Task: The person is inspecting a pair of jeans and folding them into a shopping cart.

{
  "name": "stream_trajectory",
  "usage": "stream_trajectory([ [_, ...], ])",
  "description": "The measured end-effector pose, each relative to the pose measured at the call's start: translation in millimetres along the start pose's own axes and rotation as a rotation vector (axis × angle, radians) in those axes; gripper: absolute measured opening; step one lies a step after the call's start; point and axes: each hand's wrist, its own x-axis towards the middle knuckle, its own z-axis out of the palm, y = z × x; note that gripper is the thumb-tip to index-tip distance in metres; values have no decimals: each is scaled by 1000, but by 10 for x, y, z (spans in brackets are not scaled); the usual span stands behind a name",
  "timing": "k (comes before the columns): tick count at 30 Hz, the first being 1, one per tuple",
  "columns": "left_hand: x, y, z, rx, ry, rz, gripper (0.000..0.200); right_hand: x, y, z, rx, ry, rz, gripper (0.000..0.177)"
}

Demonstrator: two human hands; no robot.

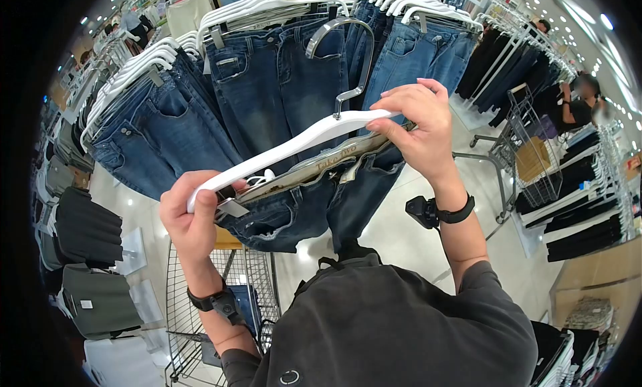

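Observation:
A white clothes hanger (289, 145) with a metal hook is held up in front of me, tilted with its right end higher. My left hand (189, 210) is closed around its left end, thumb on top. At the other end, my right hand (422, 125) pinches the hanger between thumb and fingers. Dark blue jeans (277, 223) hang from it; a metal clip (232, 208) grips the waistband beside my left hand. Lettering shows inside the waistband. The right clip is hidden behind my right hand.
Just ahead, a rack holds several pairs of jeans (281, 72) on white hangers. A wire shopping cart (184, 290) stands at lower left. Another cart (535, 156) and a person (576, 109) are at the right, among racks of dark trousers (515, 69). Folded dark garments (87, 220) line the left.

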Motion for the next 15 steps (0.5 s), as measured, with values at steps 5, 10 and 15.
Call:
stream_trajectory([
  [5, 12, 46, 75, 52, 56, 25, 38, -48, 43, -60, -164, -1, -53, 47],
  [10, 6, 61, -49, -49, 187, 26, 40, -444, 278, -51, 209, 346, 275, 92],
  [15, 24, 3, -299, -93, 273, 3, 44, -997, 547, 187, 869, -285, 684, 96],
])
